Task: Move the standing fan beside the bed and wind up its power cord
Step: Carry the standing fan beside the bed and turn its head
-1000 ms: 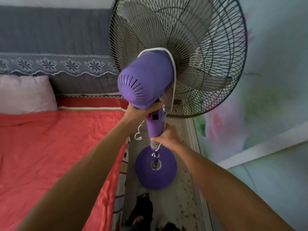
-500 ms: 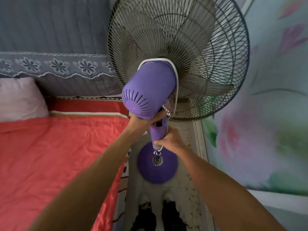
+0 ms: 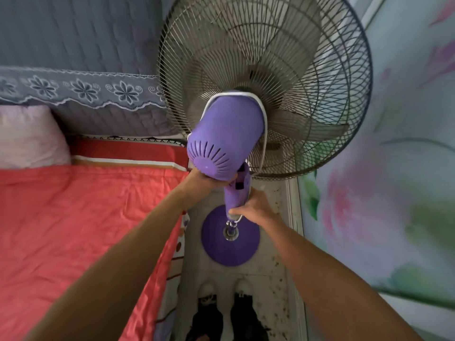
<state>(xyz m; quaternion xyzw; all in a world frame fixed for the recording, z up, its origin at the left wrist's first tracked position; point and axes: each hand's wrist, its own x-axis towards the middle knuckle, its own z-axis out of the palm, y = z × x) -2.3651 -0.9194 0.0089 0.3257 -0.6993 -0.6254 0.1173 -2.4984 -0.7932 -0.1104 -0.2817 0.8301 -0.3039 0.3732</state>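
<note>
A purple standing fan with a grey wire cage stands in the narrow floor strip between the bed and the wall. Its round purple base rests on the floor. My left hand grips the underside of the motor housing. My right hand is closed around the purple neck just above the pole. A white power cord loops around the motor housing and runs down the neck into my right hand.
The bed has a coral sheet, a pale pink pillow and a grey quilted headboard cover. A flower-painted wall stands close on the right. My two shoes stand on the speckled floor behind the base.
The fan's base has come to rest a little further forward on the floor strip. My view has stepped closer, so my shoes now show below the base. Both hands keep their grips.
</note>
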